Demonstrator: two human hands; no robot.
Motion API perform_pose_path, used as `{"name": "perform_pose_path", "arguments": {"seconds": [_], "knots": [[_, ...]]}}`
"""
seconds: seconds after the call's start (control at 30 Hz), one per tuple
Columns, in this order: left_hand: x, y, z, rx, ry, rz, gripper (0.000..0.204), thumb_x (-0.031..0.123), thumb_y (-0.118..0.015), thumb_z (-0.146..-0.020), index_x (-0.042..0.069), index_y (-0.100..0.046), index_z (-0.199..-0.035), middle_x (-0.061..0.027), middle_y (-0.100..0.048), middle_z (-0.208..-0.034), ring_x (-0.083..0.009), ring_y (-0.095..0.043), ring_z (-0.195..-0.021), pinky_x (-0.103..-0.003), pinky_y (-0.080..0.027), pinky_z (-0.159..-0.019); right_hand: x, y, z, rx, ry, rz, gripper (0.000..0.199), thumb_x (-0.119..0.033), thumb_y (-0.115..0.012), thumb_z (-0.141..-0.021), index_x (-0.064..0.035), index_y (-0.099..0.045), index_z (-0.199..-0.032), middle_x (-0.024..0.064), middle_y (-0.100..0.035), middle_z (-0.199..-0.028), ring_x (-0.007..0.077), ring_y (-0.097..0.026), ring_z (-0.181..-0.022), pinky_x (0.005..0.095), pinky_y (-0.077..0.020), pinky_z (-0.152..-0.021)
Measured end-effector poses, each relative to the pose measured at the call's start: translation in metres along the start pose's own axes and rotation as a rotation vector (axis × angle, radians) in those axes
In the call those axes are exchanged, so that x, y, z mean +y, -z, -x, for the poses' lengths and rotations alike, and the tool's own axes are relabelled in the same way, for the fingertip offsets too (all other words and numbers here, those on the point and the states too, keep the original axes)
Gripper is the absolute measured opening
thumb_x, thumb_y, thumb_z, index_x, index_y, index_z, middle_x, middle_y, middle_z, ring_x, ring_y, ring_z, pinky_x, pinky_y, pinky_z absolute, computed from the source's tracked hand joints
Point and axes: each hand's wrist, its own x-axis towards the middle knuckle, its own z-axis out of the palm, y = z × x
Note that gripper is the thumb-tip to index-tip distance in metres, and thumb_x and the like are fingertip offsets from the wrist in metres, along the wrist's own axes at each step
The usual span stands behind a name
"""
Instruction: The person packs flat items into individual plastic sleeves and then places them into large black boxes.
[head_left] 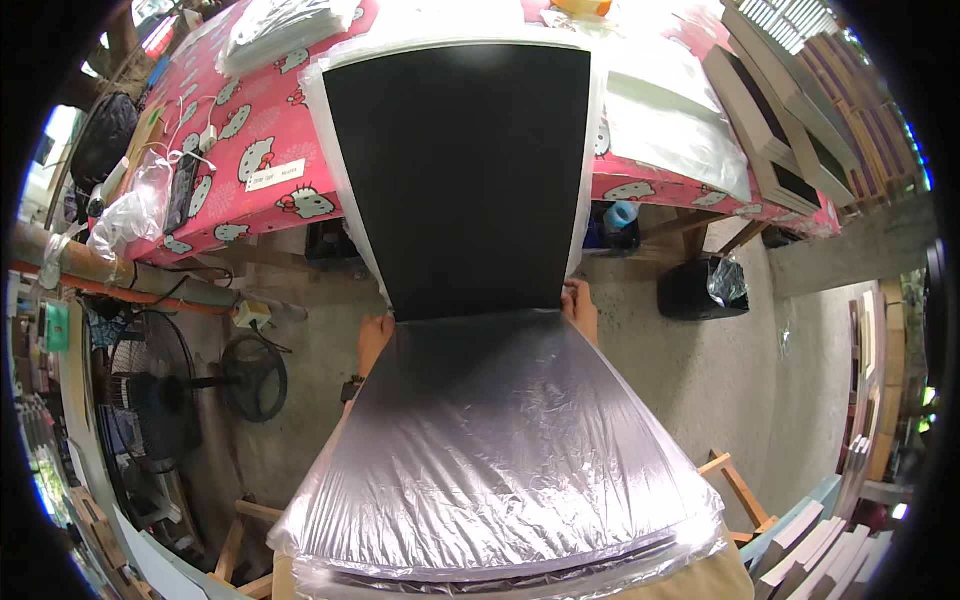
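Observation:
A large flat black panel (pixel 460 180) slopes from the table down toward my lap. Clear plastic wrap (pixel 520 440) covers its near part, wrinkled and shiny, and loose folds gather at the lower end. The wrap's far edge runs straight across the panel, leaving the upper part bare. My left hand (pixel 374 335) is closed at the left side, by that edge of the wrap, with a dark band on its wrist. On the opposite side my right hand (pixel 580 308) has its fingers curled in at the wrap's edge. Panel and wrap partly hide both hands.
The table has a pink patterned cloth (pixel 240 200). More plastic sheets (pixel 285 35) lie at its far left; pale boards (pixel 770 120) are stacked at right. A standing fan (pixel 150 385) is on my left, a black bin (pixel 700 290) under the table's right side, wooden legs (pixel 740 490) near my lap.

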Motion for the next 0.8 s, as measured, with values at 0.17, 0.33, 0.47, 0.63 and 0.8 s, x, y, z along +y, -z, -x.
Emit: {"name": "perform_pose_path", "arguments": {"seconds": [0.17, 0.33, 0.47, 0.63, 0.8], "knots": [[0.027, 0.054, -0.010, 0.127, -0.199, 0.056, 0.026, 0.025, -0.050, -0.082, 0.000, -0.058, -0.085, -0.0166, -0.058, -0.083, -0.0294, -0.055, -0.076, -0.033, -0.042, -0.070, -0.019, 0.048, -0.020, 0.010, 0.099, -0.041, 0.020, -0.009, -0.052, -0.080, -0.0013, -0.056, -0.098, 0.0096, -0.059, -0.087, 0.0154, -0.056, -0.077, 0.0258, -0.0438, -0.068], [0.177, 0.194, 0.035, -0.822, -0.692, 0.833, 0.052, 0.034, -0.059, -0.077, -0.001, -0.047, -0.114, -0.0147, -0.040, -0.125, -0.0254, -0.038, -0.115, -0.042, -0.027, -0.093, -0.192, 0.129, 0.002, -1.035, 0.538, -0.872, 0.039, -0.021, -0.056, -0.080, 0.0042, -0.051, -0.109, 0.0180, -0.053, -0.109, 0.0288, -0.049, -0.104, 0.0394, -0.0357, -0.090], [0.206, 0.183, 0.044, -1.741, -1.131, 0.364, 0.068, 0.042, -0.055, -0.079, 0.005, -0.031, -0.130, -0.0166, -0.019, -0.138, -0.0304, -0.013, -0.129, -0.050, -0.008, -0.101, -0.215, 0.110, 0.016, -1.708, 0.866, -0.707, 0.053, -0.037, -0.052, -0.082, -0.0012, -0.045, -0.120, 0.0164, -0.039, -0.128, 0.0346, -0.030, -0.121, 0.0440, -0.0217, -0.100], [0.148, 0.118, 0.042, -1.335, -0.625, 0.029, 0.059, 0.049, -0.032, -0.087, 0.013, -0.024, -0.134, -0.0111, -0.015, -0.141, -0.0251, -0.006, -0.131, -0.048, -0.005, -0.102, -0.111, 0.061, 0.015, -1.295, 0.361, -0.158, 0.043, -0.032, -0.048, -0.086, -0.0059, -0.045, -0.121, 0.0145, -0.039, -0.129, 0.0296, -0.032, -0.121, 0.0353, -0.0263, -0.098], [0.092, 0.071, 0.003, -1.102, -0.422, -0.033, 0.057, 0.046, -0.030, -0.088, 0.010, -0.027, -0.132, -0.0106, -0.020, -0.139, -0.0244, -0.010, -0.131, -0.038, -0.008, -0.105, -0.069, 0.041, -0.020, -0.979, 0.071, 0.000, 0.029, -0.024, -0.053, -0.083, -0.0040, -0.058, -0.103, 0.0137, -0.057, -0.104, 0.0235, -0.053, -0.097, 0.0335, -0.0397, -0.085]]}}
